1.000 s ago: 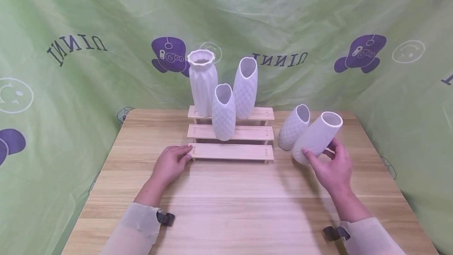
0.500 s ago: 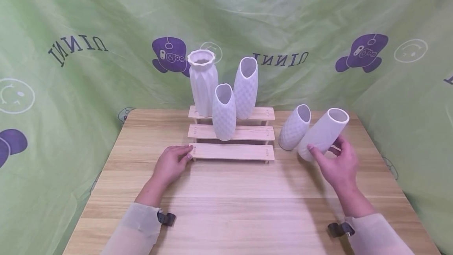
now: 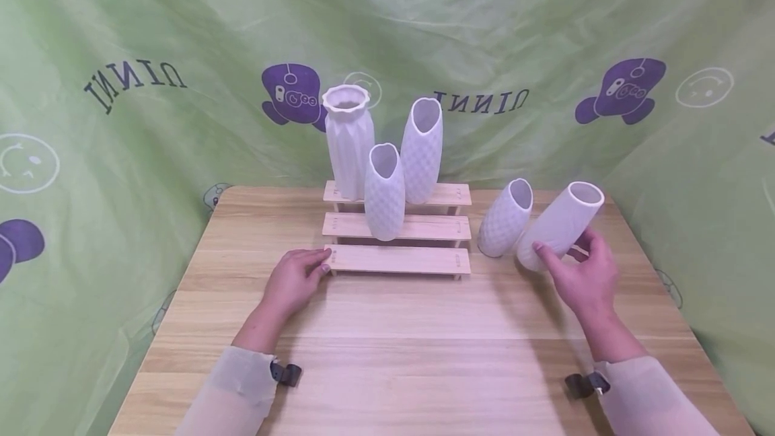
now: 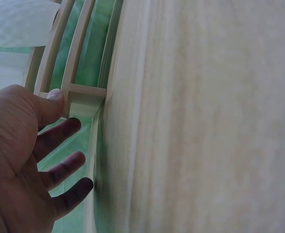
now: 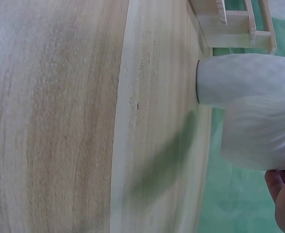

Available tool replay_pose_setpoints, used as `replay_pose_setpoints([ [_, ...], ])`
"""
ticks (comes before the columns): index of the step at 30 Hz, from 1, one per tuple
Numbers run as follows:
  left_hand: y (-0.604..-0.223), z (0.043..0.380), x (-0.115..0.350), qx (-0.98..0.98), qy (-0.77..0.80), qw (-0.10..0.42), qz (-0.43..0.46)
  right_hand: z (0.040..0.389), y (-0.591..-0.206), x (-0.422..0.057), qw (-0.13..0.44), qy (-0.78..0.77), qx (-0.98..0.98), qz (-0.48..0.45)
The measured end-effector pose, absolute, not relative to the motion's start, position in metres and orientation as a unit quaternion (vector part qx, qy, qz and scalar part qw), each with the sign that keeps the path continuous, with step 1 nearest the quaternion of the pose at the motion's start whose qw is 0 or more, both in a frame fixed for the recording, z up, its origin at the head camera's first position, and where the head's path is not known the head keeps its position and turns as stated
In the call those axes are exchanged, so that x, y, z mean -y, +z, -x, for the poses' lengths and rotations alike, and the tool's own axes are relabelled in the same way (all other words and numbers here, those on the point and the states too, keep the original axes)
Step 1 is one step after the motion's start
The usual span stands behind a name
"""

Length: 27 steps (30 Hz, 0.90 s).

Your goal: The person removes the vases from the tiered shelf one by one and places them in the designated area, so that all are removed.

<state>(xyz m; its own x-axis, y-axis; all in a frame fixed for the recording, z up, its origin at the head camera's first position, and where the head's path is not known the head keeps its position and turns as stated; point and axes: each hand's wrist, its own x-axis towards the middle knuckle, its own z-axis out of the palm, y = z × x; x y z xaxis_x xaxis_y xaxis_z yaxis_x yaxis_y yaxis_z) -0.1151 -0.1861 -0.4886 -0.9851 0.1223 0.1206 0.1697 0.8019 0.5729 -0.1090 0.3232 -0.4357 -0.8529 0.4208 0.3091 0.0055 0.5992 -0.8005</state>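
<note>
My right hand (image 3: pixel 586 277) grips a white cylindrical vase (image 3: pixel 562 224) with a wavy surface, thumb on its near side. In the right wrist view the base of this held vase (image 5: pixel 259 133) hangs clear of the table, tilted. Just left of it a white diamond-textured vase (image 3: pixel 505 219) stands on the table. My left hand (image 3: pixel 294 282) pinches the left end of the lowest step of a wooden three-step stand (image 3: pixel 399 260). On the top step are a fluted vase (image 3: pixel 350 147) with a ruffled rim and a textured vase (image 3: pixel 422 153). Another textured vase (image 3: pixel 385 200) occupies the middle step.
A wood-grain table (image 3: pixel 387 355) lies under everything. Green printed fabric (image 3: pixel 484 19) hangs behind it and along both sides. Dark wrist cameras (image 3: pixel 286 374) sit at both sleeve cuffs.
My right hand has carried the wavy vase to the right and slightly away from me, widening the gap to the standing vase. The left hand stays at the stand.
</note>
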Motion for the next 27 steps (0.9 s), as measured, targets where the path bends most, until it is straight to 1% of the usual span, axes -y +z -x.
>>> replay_pose_setpoints([
  [12, -0.487, 0.117, 0.187, 0.948, -0.308, 0.038, 0.076, 0.122, -0.437, -0.326, 0.209, 0.433, 0.864, 0.151],
  [27, -0.489, 0.115, 0.187, 0.947, -0.311, 0.035, 0.072, 0.134, -0.445, -0.328, 0.194, 0.443, 0.859, 0.166],
])
